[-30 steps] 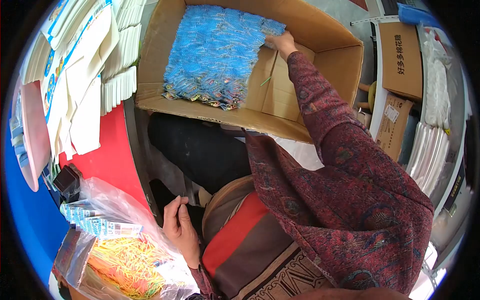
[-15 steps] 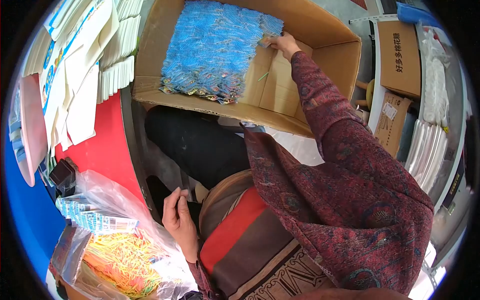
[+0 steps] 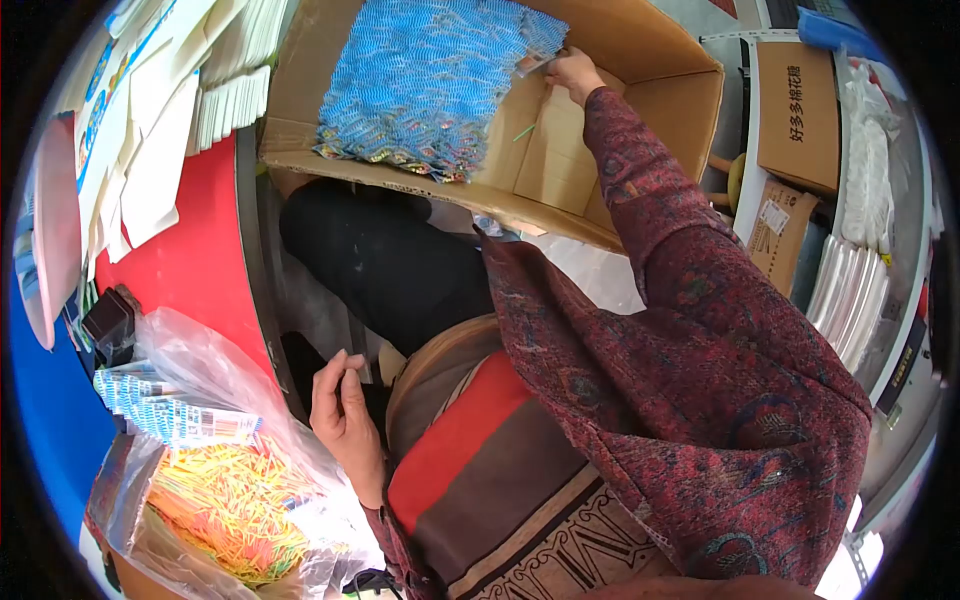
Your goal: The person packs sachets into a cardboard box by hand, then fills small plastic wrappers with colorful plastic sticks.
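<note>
My right hand [image 3: 574, 74] reaches into a large cardboard box [image 3: 655, 135]. Its fingertips are closed on the end of a blue-and-white wavy-patterned plastic packet [image 3: 541, 50], at the right edge of a dense layer of similar packets [image 3: 415, 85]. The packets lie in overlapping rows in the left part of the box. My left hand [image 3: 345, 415] is held up in front of my body, with fingers curled and the thumb close to them. Nothing shows in it. Below and left of it, thin yellow and orange sticks [image 3: 225, 500] fill a clear plastic bag [image 3: 205, 350].
More blue-and-white packets [image 3: 185, 408] lie on the bag of sticks. White paper stacks [image 3: 150, 110] stand on a red surface [image 3: 190, 235] at left. On the right, a shelf holds a brown carton [image 3: 797, 115] and clear plastic sleeves [image 3: 848, 300]. A green strip [image 3: 524, 132] lies in the box.
My right hand has moved slightly up, and the packet's end lies closer to the row. My left hand stays curled near my body. The whole view has shifted a little.
</note>
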Tool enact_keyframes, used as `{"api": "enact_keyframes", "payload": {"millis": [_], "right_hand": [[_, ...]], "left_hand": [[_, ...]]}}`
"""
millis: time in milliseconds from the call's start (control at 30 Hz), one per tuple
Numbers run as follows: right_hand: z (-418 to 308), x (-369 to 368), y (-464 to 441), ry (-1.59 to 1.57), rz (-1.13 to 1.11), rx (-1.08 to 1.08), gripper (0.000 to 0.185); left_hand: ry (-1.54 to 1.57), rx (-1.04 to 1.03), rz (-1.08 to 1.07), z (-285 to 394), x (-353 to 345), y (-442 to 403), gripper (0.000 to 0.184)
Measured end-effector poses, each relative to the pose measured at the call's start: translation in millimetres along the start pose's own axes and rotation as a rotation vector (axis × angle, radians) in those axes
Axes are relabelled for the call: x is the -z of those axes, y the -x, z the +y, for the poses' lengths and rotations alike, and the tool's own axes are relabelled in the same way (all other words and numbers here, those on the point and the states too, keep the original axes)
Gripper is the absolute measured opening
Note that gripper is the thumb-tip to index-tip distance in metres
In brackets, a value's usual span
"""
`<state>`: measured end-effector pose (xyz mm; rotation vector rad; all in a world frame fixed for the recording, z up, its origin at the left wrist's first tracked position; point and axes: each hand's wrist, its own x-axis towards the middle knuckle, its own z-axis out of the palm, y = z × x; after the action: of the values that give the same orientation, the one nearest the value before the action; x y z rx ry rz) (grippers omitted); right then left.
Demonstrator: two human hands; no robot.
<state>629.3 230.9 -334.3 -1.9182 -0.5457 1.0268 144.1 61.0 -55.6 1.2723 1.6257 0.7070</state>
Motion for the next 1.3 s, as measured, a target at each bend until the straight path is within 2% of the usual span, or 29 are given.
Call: {"api": "enact_keyframes", "payload": {"millis": [100,167,233,267,333,500,633,733,800,833,900,933,967,1033,1100,1233,1300], "right_hand": [[14.8,18.8,12.7,0.398,-0.119,-0.121,0.023],[26.3,8.0,39.6,0.885,-0.284,0.126,0.021],[38.5,-1.6,65.2,1.132,-0.505,0.489,0.017],[45.1,-6.2,77.4,1.135,-0.505,0.491,0.017],[54.4,-17.3,91.7,1.351,-0.423,0.763,0.015],[66.1,-39.8,85.7,1.521,-0.392,0.764,0.015],[54.8,-29.9,84.2,1.327,-0.476,0.8,0.014],[42.1,-23.4,93.5,0.983,-0.268,0.479,0.017],[54.6,-10.9,77.9,0.906,-0.215,0.484,0.022],[54.6,-0.6,74.2,0.821,-0.2,0.539,0.024],[16.1,10.9,89.1,0.655,-0.148,0.385,0.017],[-17.1,8.8,116.5,0.396,-0.18,0.294,0.011],[-59.1,-1.4,154.7,0.184,-0.215,0.298,0.009],[-117.2,-13.7,201.7,-0.052,-0.406,0.259,0.012],[-157.4,-39.9,243.3,-0.054,-0.541,0.336,0.016],[-215.1,-116.5,342.9,0.04,-0.882,0.48,0.032],[-224.6,-158.8,380.1,-0.01,-1.046,0.531,0.036]], "left_hand": [[0.007,0.003,-0.014,-3.3,0.5,2.2,0.019],[0.017,0.003,-0.015,-4.7,1.0,2.5,0.019],[0.033,0.001,-0.011,-5.9,0.9,3.0,0.018],[0.036,0.001,-0.009,-5.6,0.4,3.3,0.018],[0.044,-0.024,-0.016,-3.0,-0.7,2.6,0.019],[0.085,-0.016,0.019,-0.3,4.4,8.3,0.019],[0.063,-0.098,-0.041,-5.3,6.7,9.2,0.021],[0.063,-0.169,-0.095,-0.3,11.9,11.2,0.023],[0.041,-0.199,-0.069,3.9,20.1,11.5,0.023],[0.072,-0.237,-0.121,6.4,22.8,11.1,0.024],[0.12,-0.274,-0.167,16.3,31.8,14.3,0.023],[0.14,-0.285,-0.171,21.5,37.5,17.4,0.022],[0.115,-0.272,-0.113,21.9,44.3,21.7,0.022],[0.167,-0.341,-0.084,22.9,53.1,28.6,0.021],[0.19,-0.394,-0.057,21.9,66.3,36.5,0.02],[0.127,-0.401,0.153,15.8,92.0,52.3,0.021],[0.216,-0.286,0.387,5.4,103.4,56.7,0.027]]}}
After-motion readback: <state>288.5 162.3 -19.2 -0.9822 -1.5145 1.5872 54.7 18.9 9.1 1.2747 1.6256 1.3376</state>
